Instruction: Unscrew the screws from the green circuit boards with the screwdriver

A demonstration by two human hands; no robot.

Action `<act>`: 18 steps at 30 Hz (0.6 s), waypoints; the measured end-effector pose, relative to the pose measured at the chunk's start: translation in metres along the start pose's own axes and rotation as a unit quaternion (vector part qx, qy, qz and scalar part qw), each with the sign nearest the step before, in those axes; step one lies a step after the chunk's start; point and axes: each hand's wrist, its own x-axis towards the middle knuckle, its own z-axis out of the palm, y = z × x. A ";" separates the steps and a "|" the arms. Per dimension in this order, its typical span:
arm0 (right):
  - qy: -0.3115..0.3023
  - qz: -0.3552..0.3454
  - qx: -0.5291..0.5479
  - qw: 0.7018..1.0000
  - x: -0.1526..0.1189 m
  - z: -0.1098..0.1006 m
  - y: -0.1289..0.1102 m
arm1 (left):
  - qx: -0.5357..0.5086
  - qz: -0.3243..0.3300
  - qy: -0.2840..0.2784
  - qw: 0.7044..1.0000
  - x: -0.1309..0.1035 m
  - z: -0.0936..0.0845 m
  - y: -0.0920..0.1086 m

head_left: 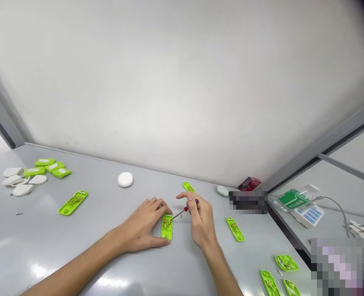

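A green plastic shell (166, 227) with small metal parts inside lies on the grey table in front of me. My left hand (146, 224) grips it by its sides, thumb at the lower end and fingers at the upper end. In my right hand (200, 216) is a thin screwdriver (178, 214) with a red and dark handle, pinched between the fingers, its tip slanting down into the shell. Just right of the shell lies a tiny metal piece (181, 216). Behind my right hand is another green shell (188, 187).
Green shells lie left (73, 203), right (235, 229) and at the lower right (286, 262). White covers (23, 189) and green covers (34, 171) are piled far left. A white round object (125, 179) and a red box (250, 183) stand near the wall.
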 end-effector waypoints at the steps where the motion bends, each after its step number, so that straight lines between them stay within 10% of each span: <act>1: -0.007 0.008 0.005 1.000 0.000 -0.001 0.001 | 0.001 0.003 0.001 1.000 0.000 0.000 0.000; 18: -0.016 0.030 0.005 0.999 0.002 -0.004 0.002 | -0.003 -0.007 -0.010 1.000 0.001 -0.002 0.002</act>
